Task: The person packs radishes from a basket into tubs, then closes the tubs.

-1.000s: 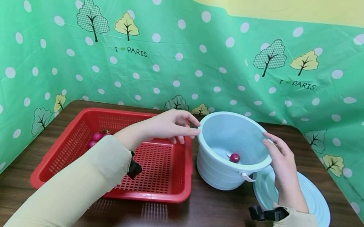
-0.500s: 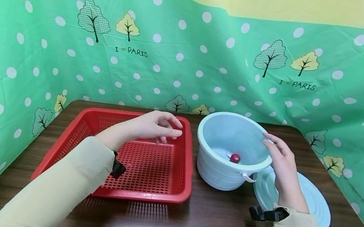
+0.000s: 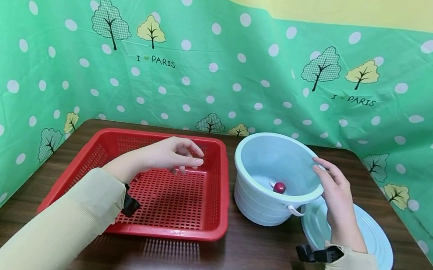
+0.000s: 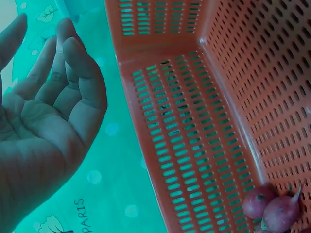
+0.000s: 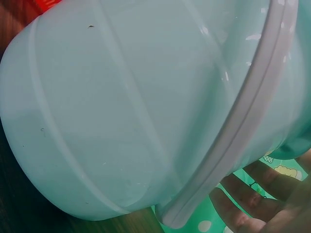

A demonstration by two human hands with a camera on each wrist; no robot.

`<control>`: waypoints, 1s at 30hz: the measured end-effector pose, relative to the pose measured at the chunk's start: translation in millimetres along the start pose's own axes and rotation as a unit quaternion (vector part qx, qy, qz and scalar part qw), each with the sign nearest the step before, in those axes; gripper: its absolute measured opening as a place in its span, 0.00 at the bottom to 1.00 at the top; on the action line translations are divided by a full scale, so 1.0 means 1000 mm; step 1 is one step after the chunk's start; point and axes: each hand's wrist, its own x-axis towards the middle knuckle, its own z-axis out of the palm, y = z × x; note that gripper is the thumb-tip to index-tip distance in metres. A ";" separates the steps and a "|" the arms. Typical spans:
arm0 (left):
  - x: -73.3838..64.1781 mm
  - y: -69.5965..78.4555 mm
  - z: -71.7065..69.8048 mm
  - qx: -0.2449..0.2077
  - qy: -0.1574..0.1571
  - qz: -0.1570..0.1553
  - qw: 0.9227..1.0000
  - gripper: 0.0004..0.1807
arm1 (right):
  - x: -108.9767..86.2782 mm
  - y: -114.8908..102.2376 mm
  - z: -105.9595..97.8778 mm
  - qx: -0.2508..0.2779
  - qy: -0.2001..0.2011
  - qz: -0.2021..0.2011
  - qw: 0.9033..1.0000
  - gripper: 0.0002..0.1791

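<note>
1 bucket (image 3: pixel 260 205), 1 radish (image 3: pixel 279 187) in; 1 basket (image 3: pixel 184 233), 9 o'clock, 2+ radishes (image 4: pixel 282 213). L hand (image 3: pixel 166 154): fingers loose, empty; R hand (image 3: pixel 336 194): fingers near-straight, at rim (image 3: pixel 291 199), approx 3 o'clock.

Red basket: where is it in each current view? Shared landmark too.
Head: red basket left of centre, partly behind the left hand and sleeve.
Left wrist: fills the right side, apart from the hand.
Right wrist: only a red patch, top left, apparently its edge.
Shared landmark: green dotted cloth.
</note>
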 end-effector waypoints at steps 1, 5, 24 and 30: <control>-0.001 -0.001 -0.001 -0.001 0.001 -0.002 1.000 0.21 | 0.000 0.000 0.000 0.000 0.001 0.000 1.000 0.29; -0.004 -0.004 -0.003 0.003 0.001 -0.005 1.000 0.21 | 0.000 0.000 0.000 0.004 0.000 0.002 1.000 0.29; -0.010 -0.013 -0.006 0.034 -0.033 -0.040 0.998 0.21 | 0.000 -0.001 0.001 0.027 0.000 0.004 1.000 0.30; -0.012 -0.015 -0.005 0.032 -0.044 -0.041 0.998 0.20 | 0.000 -0.001 0.000 0.016 0.002 0.003 1.000 0.29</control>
